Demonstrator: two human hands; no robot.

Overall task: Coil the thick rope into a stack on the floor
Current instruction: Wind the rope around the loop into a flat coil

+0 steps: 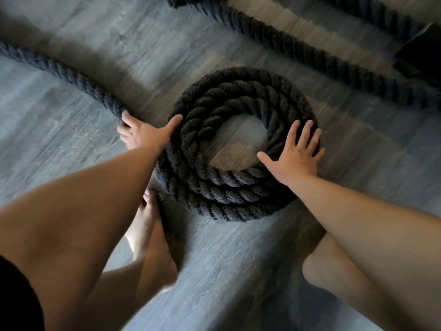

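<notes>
Several turns of thick dark twisted-fibre rope (241, 149) already stacked in a ring on grey wood-grain floor (71, 144); mid-coiling, judging by loose length left. Left hand (143, 134) gripping free rope just beside coil; right hand (296, 154) flat, unclenched, steadying the coil top. Next prob.: feed stiff, coarse strand round w/o shifting ring.

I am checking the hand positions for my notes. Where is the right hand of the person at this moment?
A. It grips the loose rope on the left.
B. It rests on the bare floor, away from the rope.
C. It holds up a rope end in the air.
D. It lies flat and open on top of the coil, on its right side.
D: the right hand lies with spread fingers on the coil, while the left hand takes the loose rope.
</notes>
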